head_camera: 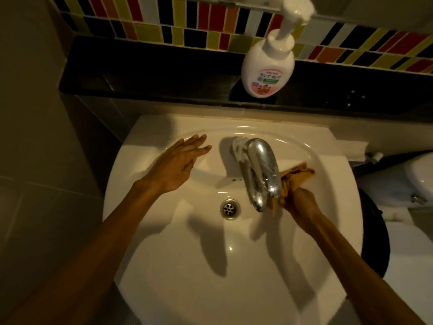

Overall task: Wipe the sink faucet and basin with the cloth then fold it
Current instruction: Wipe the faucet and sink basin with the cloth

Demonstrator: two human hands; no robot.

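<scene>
Fingers of right hand (298, 204) clamped on bunched brown cloth (295, 175), pressed against chrome faucet (260, 172) spout's right side, apparently wiping; left hand (180, 164) left of faucet, fingers straight, hovering.

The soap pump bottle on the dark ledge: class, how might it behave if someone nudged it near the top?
The soap pump bottle looks tall with a narrow neck, so a high push would probably tip it. Its smooth plastic may be slippery when wet. It stands above the basin, so it could fall in.
</scene>
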